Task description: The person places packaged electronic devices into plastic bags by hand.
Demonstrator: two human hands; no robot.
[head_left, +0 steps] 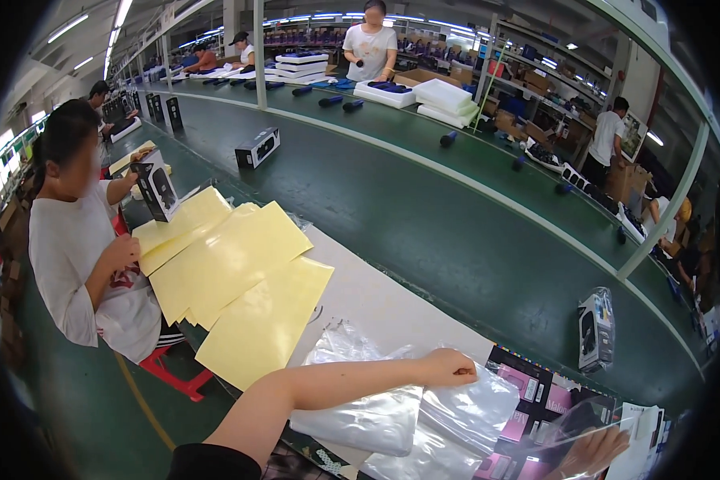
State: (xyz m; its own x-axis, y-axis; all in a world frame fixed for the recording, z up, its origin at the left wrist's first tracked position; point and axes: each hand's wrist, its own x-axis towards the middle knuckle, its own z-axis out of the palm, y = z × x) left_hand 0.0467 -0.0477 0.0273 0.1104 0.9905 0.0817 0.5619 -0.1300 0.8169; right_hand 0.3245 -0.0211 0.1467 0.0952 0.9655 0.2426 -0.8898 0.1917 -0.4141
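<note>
My left arm reaches across a pile of clear plastic bags. My left hand is closed, its fingers curled just above the bags; whatever they may hold is hidden. At the lower right, my right hand grips a clear plastic bag, and part of the hand shows through the film. Beneath it lies a printed sheet with pink and black panels. Beyond my hands, a boxed item in clear wrap stands on the green conveyor belt.
Yellow sheets lie fanned out on the left of the table. A co-worker sits there, holding a black-and-white box. Another box sits farther up the belt. A metal rail runs along its far side. White papers lie at the right.
</note>
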